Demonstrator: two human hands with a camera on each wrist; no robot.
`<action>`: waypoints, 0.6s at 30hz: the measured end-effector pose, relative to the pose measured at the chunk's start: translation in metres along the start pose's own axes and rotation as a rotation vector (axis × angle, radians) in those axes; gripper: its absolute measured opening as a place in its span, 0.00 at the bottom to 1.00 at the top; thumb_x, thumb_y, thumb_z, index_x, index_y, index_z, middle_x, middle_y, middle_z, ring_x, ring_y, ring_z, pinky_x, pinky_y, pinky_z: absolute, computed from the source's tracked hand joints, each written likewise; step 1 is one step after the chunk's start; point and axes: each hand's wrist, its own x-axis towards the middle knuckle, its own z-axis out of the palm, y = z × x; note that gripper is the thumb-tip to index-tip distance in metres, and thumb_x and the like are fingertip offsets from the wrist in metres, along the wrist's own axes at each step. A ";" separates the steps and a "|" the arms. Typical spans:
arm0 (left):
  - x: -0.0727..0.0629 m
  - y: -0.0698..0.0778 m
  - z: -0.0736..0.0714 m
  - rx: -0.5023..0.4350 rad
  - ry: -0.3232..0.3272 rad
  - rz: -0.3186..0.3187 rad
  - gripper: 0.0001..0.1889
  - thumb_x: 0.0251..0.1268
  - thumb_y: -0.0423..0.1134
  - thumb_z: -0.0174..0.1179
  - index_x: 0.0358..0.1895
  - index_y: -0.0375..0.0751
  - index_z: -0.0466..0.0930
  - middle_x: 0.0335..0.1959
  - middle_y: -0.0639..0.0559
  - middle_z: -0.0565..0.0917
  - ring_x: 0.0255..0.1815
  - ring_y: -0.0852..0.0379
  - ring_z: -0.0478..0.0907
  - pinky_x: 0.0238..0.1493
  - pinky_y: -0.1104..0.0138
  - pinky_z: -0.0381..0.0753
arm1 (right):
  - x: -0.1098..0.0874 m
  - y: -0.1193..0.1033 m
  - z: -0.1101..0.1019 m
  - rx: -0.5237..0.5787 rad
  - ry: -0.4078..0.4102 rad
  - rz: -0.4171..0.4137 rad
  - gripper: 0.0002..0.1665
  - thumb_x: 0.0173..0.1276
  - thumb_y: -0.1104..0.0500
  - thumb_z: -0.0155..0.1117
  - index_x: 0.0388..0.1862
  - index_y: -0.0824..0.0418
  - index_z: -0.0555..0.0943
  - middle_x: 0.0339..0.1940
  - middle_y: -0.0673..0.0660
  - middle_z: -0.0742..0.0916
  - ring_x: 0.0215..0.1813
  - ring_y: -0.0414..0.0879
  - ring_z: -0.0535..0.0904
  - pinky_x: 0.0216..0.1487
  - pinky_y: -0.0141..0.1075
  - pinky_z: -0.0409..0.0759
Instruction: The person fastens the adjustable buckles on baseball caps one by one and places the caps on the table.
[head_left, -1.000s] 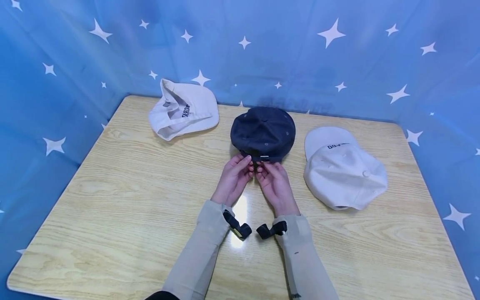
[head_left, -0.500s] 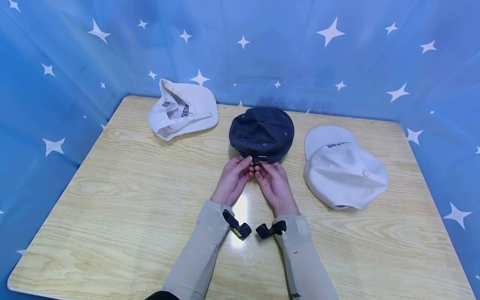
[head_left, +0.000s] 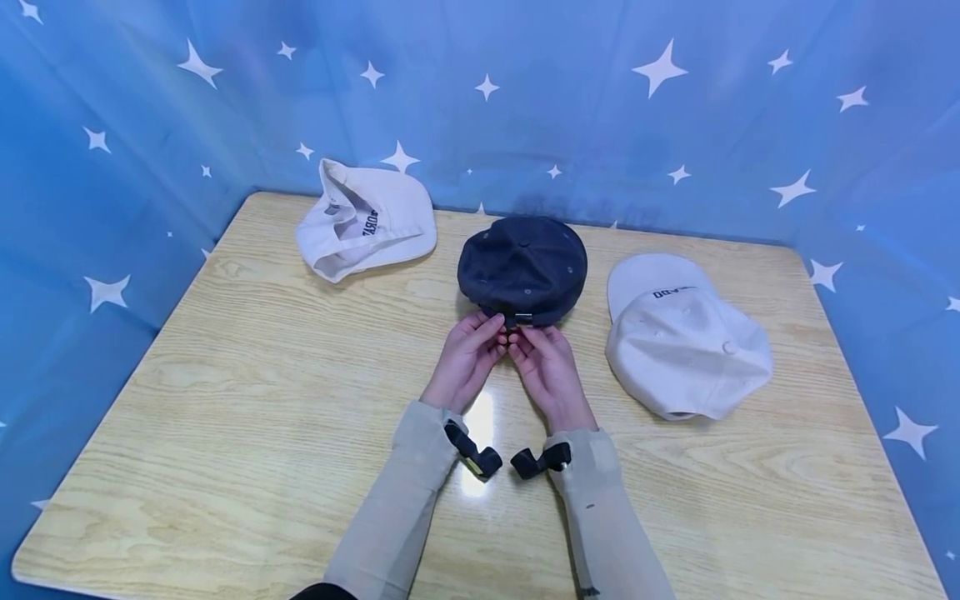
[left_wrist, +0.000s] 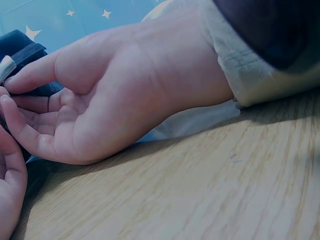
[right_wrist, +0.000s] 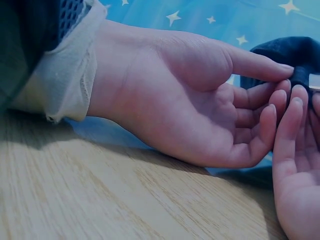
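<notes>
A navy cap sits crown up near the back of the table, its rear strap facing me; its brim is hidden. The left hand pinches the strap between thumb and fingers, just left of a small metal buckle. The right hand pinches at the buckle from the other side, thumb tip against its edge. Fingertips of both hands meet under the strap. Across the left wrist view lies the right hand; the right wrist view mostly shows the left hand.
A white cap lies on its side at the back left, its inside partly showing. Another white cap rests crown up to the right, brim away. A blue curtain with white stars borders the wooden table.
The navy cap has shifted very slightly left and its buckle has turned a little. The right hand has edged toward the left hand. Both white caps stay where they were.
</notes>
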 end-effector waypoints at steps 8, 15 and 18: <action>-0.001 -0.001 0.000 0.007 -0.001 0.004 0.04 0.58 0.33 0.58 0.27 0.40 0.74 0.24 0.50 0.76 0.27 0.60 0.72 0.31 0.72 0.71 | -0.002 0.000 0.000 -0.006 -0.012 -0.006 0.07 0.60 0.67 0.59 0.37 0.63 0.72 0.31 0.56 0.81 0.33 0.43 0.77 0.38 0.30 0.77; -0.001 0.000 0.001 0.001 -0.006 -0.003 0.05 0.57 0.35 0.60 0.29 0.42 0.73 0.27 0.50 0.76 0.28 0.59 0.72 0.32 0.71 0.71 | -0.001 0.000 0.000 0.008 -0.033 -0.019 0.06 0.62 0.67 0.57 0.38 0.63 0.72 0.31 0.57 0.81 0.33 0.44 0.78 0.37 0.30 0.77; -0.001 0.000 0.001 -0.002 -0.007 -0.007 0.06 0.56 0.36 0.60 0.30 0.42 0.72 0.27 0.49 0.75 0.29 0.59 0.72 0.32 0.71 0.71 | -0.001 0.000 -0.001 0.018 -0.036 -0.022 0.07 0.62 0.67 0.57 0.38 0.62 0.72 0.31 0.57 0.81 0.32 0.44 0.77 0.36 0.30 0.77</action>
